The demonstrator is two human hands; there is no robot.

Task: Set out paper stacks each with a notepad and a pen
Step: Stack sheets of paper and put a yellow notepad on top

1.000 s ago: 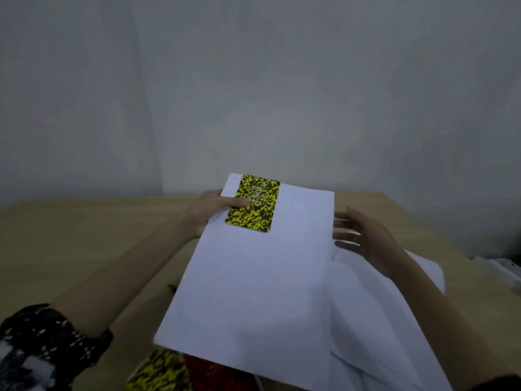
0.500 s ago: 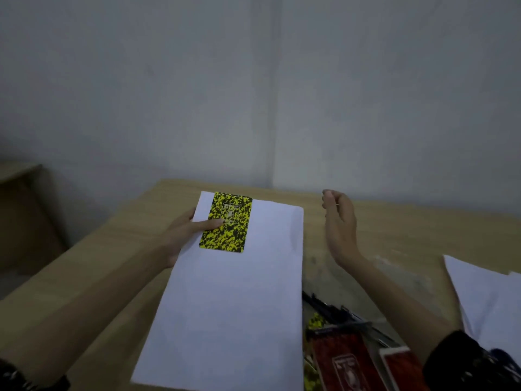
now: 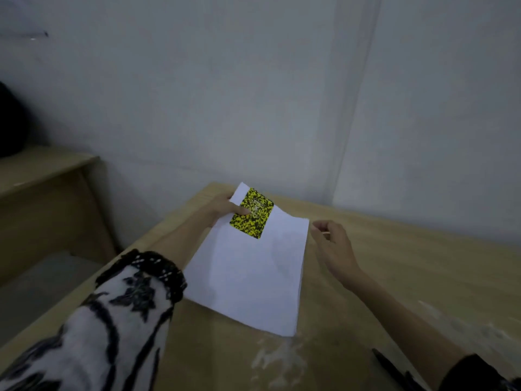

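Head view: left hand (image 3: 222, 208) grips the paper stack (image 3: 251, 266) at its far-left corner, thumb pinning the yellow notepad (image 3: 251, 213) on top, near the tabletop's (image 3: 408, 266) far-left corner. Right hand (image 3: 334, 246) hovers just beside the stack's right edge, fingers loosely curled, seemingly empty

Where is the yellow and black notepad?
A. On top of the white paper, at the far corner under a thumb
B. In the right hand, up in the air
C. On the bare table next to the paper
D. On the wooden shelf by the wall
A: the notepad lies on the white paper stack at its far corner, pinned by the left hand's thumb, while the right hand holds nothing.
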